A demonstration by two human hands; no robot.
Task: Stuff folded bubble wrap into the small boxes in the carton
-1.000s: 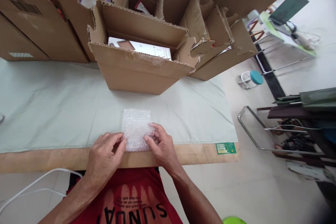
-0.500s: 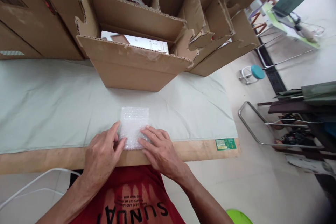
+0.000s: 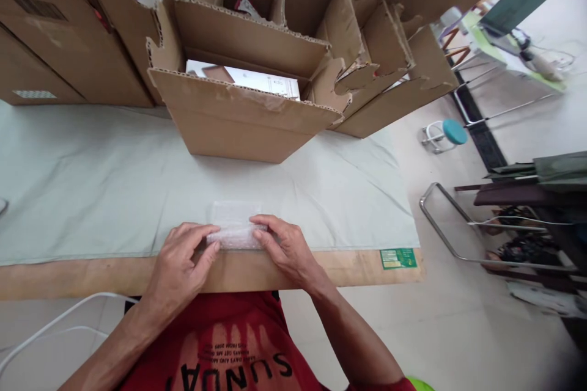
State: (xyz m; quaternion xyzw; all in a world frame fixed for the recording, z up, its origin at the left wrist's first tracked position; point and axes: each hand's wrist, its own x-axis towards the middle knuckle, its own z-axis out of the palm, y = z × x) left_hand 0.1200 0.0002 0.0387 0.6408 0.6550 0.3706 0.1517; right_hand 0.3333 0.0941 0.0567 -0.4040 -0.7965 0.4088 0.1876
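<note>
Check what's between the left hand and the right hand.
Bubble wrap: it spans the gap between the left hand and the right hand, over the pale cloth. Shows in the head view.

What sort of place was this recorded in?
Probably an indoor workroom, perhaps for packing: open cardboard boxes stand on a cloth-covered table, with bubble wrap near its front edge.

I hold my left forearm [image 3: 123, 334] and right forearm [image 3: 351, 331] slanted inward, my left hand [image 3: 183, 255] and right hand [image 3: 291, 249] facing each other, thumbs [image 3: 207, 259] and forefingers [image 3: 202, 231] bent into a pinch, my remaining fingers apparently curled beneath, though they are partly hidden.
</note>
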